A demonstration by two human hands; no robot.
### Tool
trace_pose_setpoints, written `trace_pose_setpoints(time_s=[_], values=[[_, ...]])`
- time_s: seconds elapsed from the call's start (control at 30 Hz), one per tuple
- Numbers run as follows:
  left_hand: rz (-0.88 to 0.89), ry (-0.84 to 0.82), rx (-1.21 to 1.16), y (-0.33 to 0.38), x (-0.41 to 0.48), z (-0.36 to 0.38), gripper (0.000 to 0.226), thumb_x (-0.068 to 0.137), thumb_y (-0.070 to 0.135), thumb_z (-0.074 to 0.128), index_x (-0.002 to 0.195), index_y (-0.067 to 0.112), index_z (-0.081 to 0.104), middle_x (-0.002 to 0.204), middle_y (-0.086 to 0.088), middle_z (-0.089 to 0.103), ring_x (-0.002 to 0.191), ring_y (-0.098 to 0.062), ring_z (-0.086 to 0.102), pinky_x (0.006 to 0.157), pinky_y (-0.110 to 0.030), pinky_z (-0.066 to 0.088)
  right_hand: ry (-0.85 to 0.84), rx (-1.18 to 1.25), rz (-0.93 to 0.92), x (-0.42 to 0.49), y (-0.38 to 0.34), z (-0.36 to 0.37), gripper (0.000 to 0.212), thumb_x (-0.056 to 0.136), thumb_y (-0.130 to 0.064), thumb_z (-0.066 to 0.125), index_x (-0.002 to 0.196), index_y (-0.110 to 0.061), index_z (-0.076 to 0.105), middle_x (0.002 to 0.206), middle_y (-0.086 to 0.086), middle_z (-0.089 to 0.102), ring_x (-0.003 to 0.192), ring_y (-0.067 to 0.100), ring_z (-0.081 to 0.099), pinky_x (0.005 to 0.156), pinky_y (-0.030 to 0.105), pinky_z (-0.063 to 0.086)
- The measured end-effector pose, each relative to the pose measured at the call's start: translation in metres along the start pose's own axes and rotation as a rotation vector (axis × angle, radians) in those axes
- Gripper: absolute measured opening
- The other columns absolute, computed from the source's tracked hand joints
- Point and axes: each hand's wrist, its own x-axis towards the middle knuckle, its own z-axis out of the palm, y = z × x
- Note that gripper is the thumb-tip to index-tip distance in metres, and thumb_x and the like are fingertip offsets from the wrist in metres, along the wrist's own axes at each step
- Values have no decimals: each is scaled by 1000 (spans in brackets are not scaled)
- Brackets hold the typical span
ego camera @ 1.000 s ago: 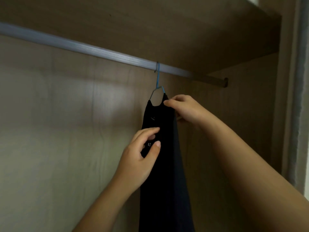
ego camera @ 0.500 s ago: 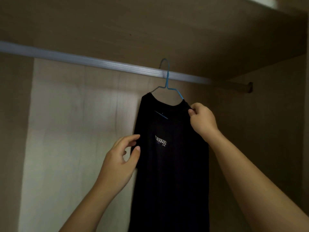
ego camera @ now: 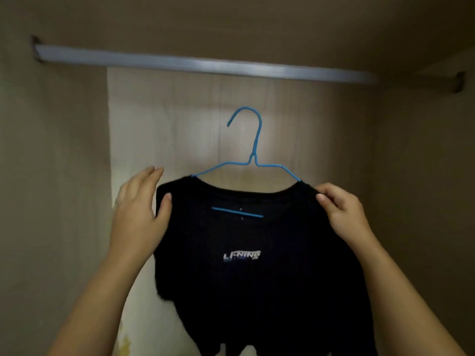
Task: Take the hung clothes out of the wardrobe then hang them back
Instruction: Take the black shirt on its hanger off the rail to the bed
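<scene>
A black T-shirt [ego camera: 257, 265] with a small pale chest logo hangs on a thin blue wire hanger [ego camera: 253, 160], held below the metal wardrobe rail [ego camera: 205, 65], its hook clear of the rail. The shirt faces the camera, its neckline showing the hanger's lower bar. The left hand [ego camera: 140, 217] grips the shirt's left shoulder, thumb in front; the right hand [ego camera: 341, 211] pinches the right shoulder.

black t-shirt [ego camera: 257, 253] on blue hanger [ego camera: 253, 150], off rail [ego camera: 205, 65]
</scene>
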Motion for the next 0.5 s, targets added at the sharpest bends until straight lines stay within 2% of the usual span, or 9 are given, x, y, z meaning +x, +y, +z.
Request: trace_pose_setpoints(time_s=[0.1,0.17,0.27,0.33,0.4,0.5], values=[[-4,-68,175,-16,-17,-16,47,87,32,46,130,15,46,133,-8,50,125,-29,41,104,-45,30,-105,108,15,-21,0,16,24,86,-17,51,72,-37,56,71,-19,64,72,-5,55,68,9,38],[-54,-166,216,-28,-33,-25,46,86,35,47,127,13,50,125,-11,56,118,-32,49,99,-48,35,-174,227,42,-34,-2,25,35,88,-9,51,67,-35,61,71,-28,63,69,-12,55,64,3,36],[-100,-234,254,-40,-60,-41,49,81,38,44,118,8,57,113,-14,60,108,-34,56,92,-47,41,-263,399,70,-52,-8,36,53,89,5,47,65,-38,67,63,-24,64,63,-9,56,61,2,39],[-100,-236,329,-48,-77,-54,47,82,38,43,112,7,60,105,-15,62,101,-36,58,88,-47,44,-318,486,76,-65,-12,45,51,88,7,45,64,-32,67,62,-23,64,62,-7,58,60,3,41],[-96,-246,396,-55,-93,-67,48,82,42,41,109,8,61,100,-14,63,96,-35,60,84,-46,46,-371,543,78,-78,-14,56,53,89,7,45,66,-35,68,63,-20,65,62,-6,58,60,4,42],[-177,-255,371,-62,-124,-91,41,84,39,41,100,9,63,92,-13,66,88,-32,61,76,-37,45,-443,617,114,-102,-14,79,55,89,6,45,66,-38,68,60,-17,65,58,-4,58,57,6,43]])
